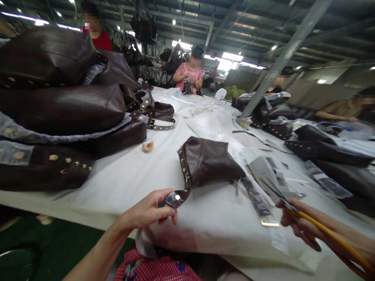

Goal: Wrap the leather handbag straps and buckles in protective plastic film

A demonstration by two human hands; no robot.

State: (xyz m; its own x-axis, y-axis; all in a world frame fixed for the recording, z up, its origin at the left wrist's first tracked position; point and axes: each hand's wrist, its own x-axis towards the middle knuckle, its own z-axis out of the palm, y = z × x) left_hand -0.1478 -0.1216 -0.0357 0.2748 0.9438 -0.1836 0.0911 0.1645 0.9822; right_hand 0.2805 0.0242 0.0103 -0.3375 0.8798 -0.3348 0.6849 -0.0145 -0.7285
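Note:
My left hand (pixel 149 210) pinches the plastic-wrapped end of a strap (pixel 174 198) that runs up to a dark brown leather bag (pixel 208 160) lying on the white table (pixel 131 179). The bag has gold studs along its edge. My right hand (pixel 295 224) is closed around yellow-handled scissors (pixel 293 208), whose blades point up and left toward the bag's right side. The scissors' tips hover over a strip of clear plastic wrap (pixel 260 203) on the table.
A tall stack of brown bags (pixel 58 109) fills the left. A small shell-like scrap (pixel 148 146) lies mid-table. More bags and straps (pixel 322 148) lie at right. A slanted metal post (pixel 281 62) rises behind. Other people sit at the far end and right.

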